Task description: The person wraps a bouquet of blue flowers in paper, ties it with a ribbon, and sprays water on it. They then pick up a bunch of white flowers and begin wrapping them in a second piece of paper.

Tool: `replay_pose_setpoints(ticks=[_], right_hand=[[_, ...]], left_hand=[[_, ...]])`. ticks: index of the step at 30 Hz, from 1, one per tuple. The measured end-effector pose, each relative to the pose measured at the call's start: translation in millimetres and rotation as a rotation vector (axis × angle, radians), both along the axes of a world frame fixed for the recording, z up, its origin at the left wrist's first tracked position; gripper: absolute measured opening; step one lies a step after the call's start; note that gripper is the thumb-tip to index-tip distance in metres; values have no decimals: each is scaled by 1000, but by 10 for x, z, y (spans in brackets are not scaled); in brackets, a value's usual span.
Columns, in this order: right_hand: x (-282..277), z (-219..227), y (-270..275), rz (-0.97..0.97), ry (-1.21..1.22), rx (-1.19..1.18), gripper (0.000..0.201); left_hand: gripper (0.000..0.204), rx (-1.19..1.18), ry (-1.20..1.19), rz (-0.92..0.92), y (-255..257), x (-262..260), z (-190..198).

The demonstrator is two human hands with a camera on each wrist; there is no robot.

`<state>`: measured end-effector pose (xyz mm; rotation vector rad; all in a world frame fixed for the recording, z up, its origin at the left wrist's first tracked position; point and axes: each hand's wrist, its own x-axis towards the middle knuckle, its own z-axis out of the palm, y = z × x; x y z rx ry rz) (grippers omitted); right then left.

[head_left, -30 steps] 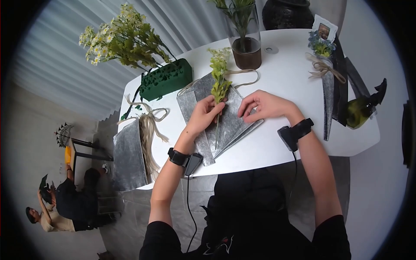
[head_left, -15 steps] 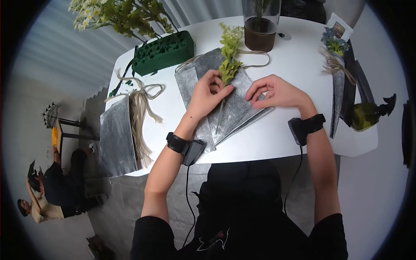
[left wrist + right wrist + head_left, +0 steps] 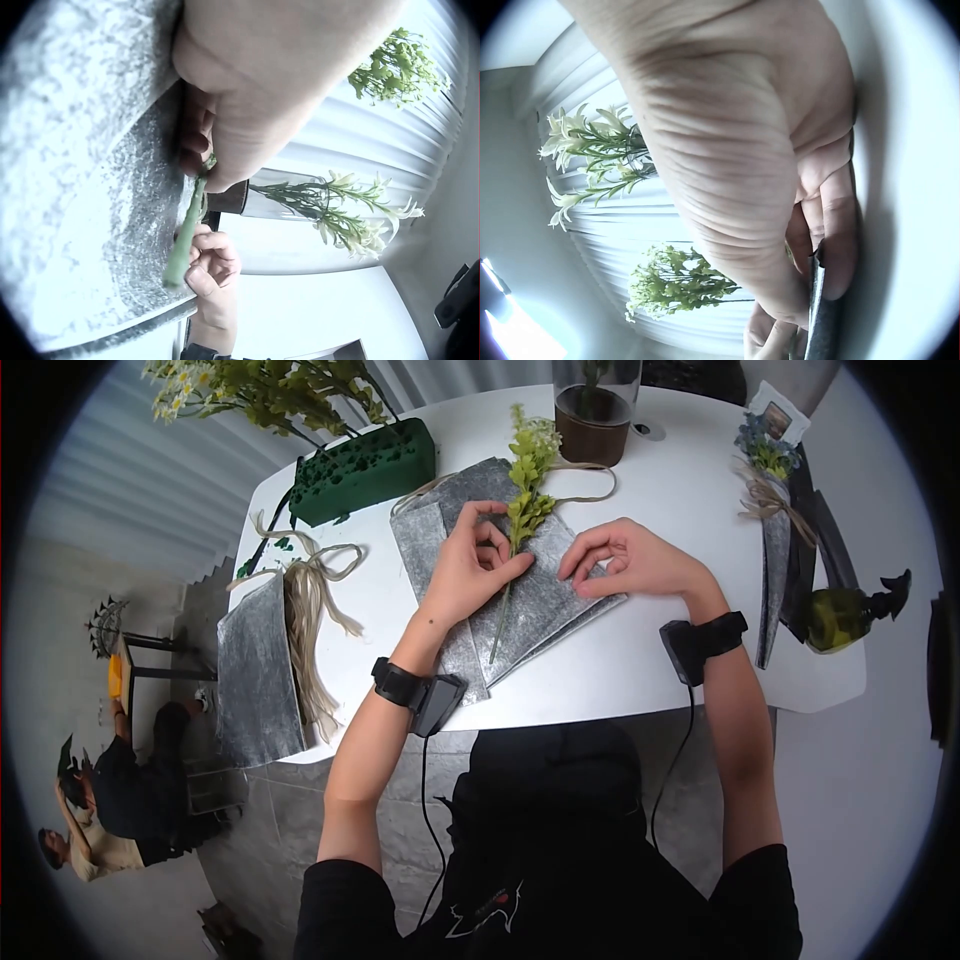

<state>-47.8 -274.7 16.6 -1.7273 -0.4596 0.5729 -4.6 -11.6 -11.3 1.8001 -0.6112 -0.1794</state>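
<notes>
My left hand [image 3: 468, 568] pinches a sprig [image 3: 527, 500] of yellow-green leaves and pale blossoms by its stem, thumb against fingers. The sprig lies over a grey mottled wrapping sheet [image 3: 533, 605], leafy end away from me. In the left wrist view the cut end of the green stem [image 3: 180, 259] sticks out below the thumb. At the sheet's right side my right hand [image 3: 640, 560] has its thumb and fingers around the edge. The right wrist view shows that grey sheet edge [image 3: 817, 300] between thumb and fingers.
A green foam block [image 3: 365, 475] holding daisies stands at the back left, a glass vase [image 3: 595, 425] behind the sheet. Grey sheets [image 3: 260, 670] and twine [image 3: 312, 630] lie left. A wrapped blue bouquet [image 3: 775, 550] and a spray bottle [image 3: 838, 618] are right.
The head view has shifted, so the table sits higher in the picture. Both hands keep their places on the stem and at the sheet's edge, with little visible movement.
</notes>
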Motion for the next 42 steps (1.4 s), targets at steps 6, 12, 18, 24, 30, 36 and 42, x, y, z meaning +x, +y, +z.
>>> replay_pose_setpoints(ticks=[6,12,18,24,30,36,42], right_hand=[[-12,-10,-7,-2,12,20,25],[-4,-23,-18,3,-7,36,26],[-16,-46,-21,6,-3,70,25],[-13,-78,-41,27,-18,107,25],[-10,-116,-63,39,-26,129,25],[3,-179,-81,40,-60,124,23],[-22,-147,-94,43,-24,117,26]], left_hand=[[48,-16,130,-22,-19,-40,71],[38,9,103,-56,-14,-12,67],[42,-8,94,-24,-25,-23,47],[40,-40,155,-4,-36,-2,53],[35,-38,288,-8,14,70,207],[44,-30,-64,159,246,548,429],[52,15,-314,459,441,934,872]])
